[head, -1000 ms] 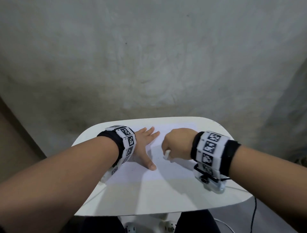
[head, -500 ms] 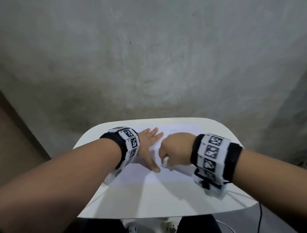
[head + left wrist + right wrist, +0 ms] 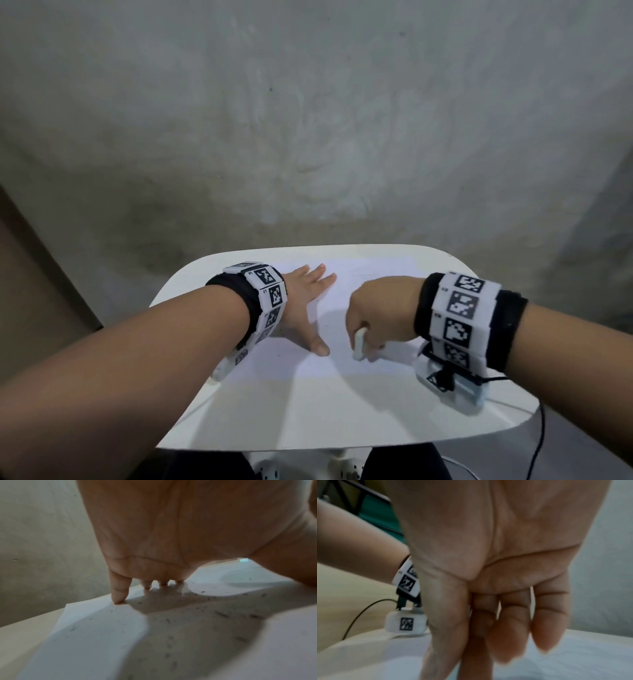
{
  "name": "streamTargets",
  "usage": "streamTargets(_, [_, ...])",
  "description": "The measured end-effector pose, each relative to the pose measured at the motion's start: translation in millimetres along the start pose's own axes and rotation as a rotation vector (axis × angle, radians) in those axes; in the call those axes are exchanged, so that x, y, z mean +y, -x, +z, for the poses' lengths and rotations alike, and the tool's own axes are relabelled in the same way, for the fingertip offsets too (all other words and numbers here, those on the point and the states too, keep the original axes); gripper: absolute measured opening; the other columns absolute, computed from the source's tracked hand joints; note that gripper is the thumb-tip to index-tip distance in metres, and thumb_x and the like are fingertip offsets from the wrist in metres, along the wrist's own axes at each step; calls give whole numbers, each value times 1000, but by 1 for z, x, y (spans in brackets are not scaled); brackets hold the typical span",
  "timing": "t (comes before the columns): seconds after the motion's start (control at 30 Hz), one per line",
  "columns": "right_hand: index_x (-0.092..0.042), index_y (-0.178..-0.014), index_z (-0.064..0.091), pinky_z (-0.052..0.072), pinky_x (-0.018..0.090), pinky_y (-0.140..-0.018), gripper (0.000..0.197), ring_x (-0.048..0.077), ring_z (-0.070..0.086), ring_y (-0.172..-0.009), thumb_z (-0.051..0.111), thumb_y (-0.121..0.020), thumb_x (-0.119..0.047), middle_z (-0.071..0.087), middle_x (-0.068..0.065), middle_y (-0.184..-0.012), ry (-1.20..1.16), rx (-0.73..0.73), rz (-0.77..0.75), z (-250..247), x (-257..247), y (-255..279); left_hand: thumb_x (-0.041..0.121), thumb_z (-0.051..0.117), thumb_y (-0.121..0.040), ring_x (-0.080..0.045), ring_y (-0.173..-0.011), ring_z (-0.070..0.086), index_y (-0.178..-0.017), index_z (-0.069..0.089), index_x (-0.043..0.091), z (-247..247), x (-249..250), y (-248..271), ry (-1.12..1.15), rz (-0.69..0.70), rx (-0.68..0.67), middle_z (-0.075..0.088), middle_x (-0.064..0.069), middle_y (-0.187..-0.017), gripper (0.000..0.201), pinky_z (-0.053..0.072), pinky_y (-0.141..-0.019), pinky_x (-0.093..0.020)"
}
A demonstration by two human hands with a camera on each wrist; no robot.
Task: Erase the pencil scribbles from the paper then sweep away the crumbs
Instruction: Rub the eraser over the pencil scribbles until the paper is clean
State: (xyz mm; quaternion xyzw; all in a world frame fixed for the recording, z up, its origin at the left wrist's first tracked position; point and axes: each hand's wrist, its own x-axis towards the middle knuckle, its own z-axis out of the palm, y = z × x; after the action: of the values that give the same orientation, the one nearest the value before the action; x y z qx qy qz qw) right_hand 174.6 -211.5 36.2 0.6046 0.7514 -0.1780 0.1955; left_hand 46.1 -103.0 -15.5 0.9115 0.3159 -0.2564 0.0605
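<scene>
Two hands work over a white sheet of paper (image 3: 370,298) that lies flat on a small white bench (image 3: 308,418) with rounded corners, set against a mottled grey wall (image 3: 308,120). The left hand (image 3: 301,308) lies on the left part of the sheet with its fingers (image 3: 118,588) straight and spread and the thumb angled toward the near edge; in the left wrist view the fingertips press down on the paper near its far left corner. Its grip takes hold of nothing, only pinning the sheet flat. The right hand (image 3: 380,315) is curled, knuckles up, over the middle right of the sheet, and its grip closes round a small white eraser (image 3: 359,344) held between the thumb and the bent fingers. The eraser's lower end is down at the paper, just beside the left thumb tip but apart from it. In the right wrist view the fingers (image 3: 546,622) hang bent toward the sheet, and the eraser itself is hidden behind them.

Dark eraser crumbs (image 3: 221,614) are scattered over the paper under and around the left palm, seen clearly only in the left wrist view. Faint pencil lines (image 3: 366,274) show near the sheet's far edge, too pale to make out well. Both wrists wear white bands with black square markers (image 3: 460,305), and a thin black cable (image 3: 537,438) hangs off the bench at the right.
</scene>
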Motion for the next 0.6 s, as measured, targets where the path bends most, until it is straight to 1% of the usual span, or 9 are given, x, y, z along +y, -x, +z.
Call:
streamTargets(0.03, [-22,-91,75,46,23,-66,13,7,59,-68,68,-79,-21,73,-4,-79,-66,23,18,-1,9,4,77,66,-63,-16,-146,-20,-148,-25,32,0,-4,0,17,10,-6,-30,10,-156,132,2,-117,-49])
streamTargets(0.1, [-21,-92,74,44,16,-61,12,4,54,-55,65,-84,-22,68,-4,-68,-272,219,68,-3,30,11,80,63,-54,-16,-146,-20,-147,-25,34,1,-12,1,30,21,-17,-31,11,-155,136,0,-117,-50])
streamTargets(0.17, [-19,-93,74,43,18,-56,10,9,51,-50,66,-87,-23,63,-3,-60,-553,415,127,-3,54,22,84,59,-50,-16,-146,-21,-146,-26,35,3,-20,1,28,12,-38,-31,12,-154,138,0,-118,-52])
streamTargets(0.27, [-15,-92,75,47,21,-59,10,12,55,-54,70,-86,-22,64,-3,-61,-818,441,168,-1,76,38,80,67,-59,-16,-146,-22,-147,-26,32,0,-22,5,13,2,-74,-31,10,-155,136,2,-118,-54])
streamTargets(0.33, [-17,-90,75,51,20,-63,11,8,60,-55,69,-86,-26,66,-7,-63,-766,407,196,3,80,45,76,69,-63,-17,-146,-22,-149,-22,27,-8,-18,7,-13,3,-71,-29,6,-156,135,1,-118,-56])
streamTargets(0.4, [-18,-92,73,49,17,-66,12,4,59,-55,66,-89,-27,65,-8,-64,-635,376,225,8,81,47,77,67,-62,-18,-146,-22,-151,-19,23,-15,-10,8,-30,8,-50,-28,4,-157,135,-1,-118,-56])
streamTargets(0.47, [-26,-99,68,42,12,-58,12,-2,55,-54,65,-88,-27,62,-11,-62,-439,339,264,11,78,43,79,66,-60,-17,-146,-21,-151,-18,23,-23,2,3,-27,34,-16,-28,4,-157,137,-3,-118,-56])
streamTargets(0.53, [-29,-106,63,40,20,-62,19,3,54,-64,65,-86,-29,59,-12,-63,-229,314,315,14,76,34,79,67,-60,-18,-146,-21,-151,-18,26,-28,18,-4,-16,92,2,-27,5,-158,136,-4,-118,-55])
streamTargets(0.6, [-25,-103,63,39,26,-69,19,14,51,-77,64,-85,-29,51,-13,-67,-76,312,341,15,75,23,76,69,-62,-19,-146,-20,-151,-17,32,-31,33,-11,3,151,-14,-26,7,-158,131,-5,-116,-52])
